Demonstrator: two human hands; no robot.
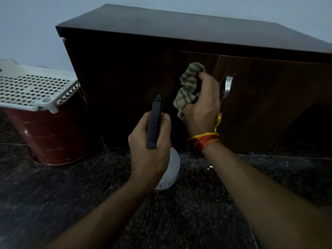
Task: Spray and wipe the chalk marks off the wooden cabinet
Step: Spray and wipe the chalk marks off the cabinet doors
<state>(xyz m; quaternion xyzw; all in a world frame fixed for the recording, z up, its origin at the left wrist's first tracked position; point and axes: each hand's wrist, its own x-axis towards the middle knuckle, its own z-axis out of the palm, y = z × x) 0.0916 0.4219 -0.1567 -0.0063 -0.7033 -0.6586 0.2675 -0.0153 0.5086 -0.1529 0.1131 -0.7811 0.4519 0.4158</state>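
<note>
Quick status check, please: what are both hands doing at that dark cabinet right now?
Left hand grips spray bottle, nozzle toward cabinet. Right hand holds striped cloth at door, beside metal handle. Chalk marks not discernible. Nothing blocking.

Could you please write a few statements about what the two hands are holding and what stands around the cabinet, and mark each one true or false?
1. The left hand grips a spray bottle with a black head. True.
2. The right hand holds a sponge. False: it grips a striped cloth, bunched up in front of the wooden cabinet.
3. A metal handle sits on the cabinet door just right of the right hand. True.
4. The basket beside the cabinet stands open. False: a white perforated lid covers it.
5. Yellow and orange threads are tied round the left wrist. False: they circle the right wrist.
</note>
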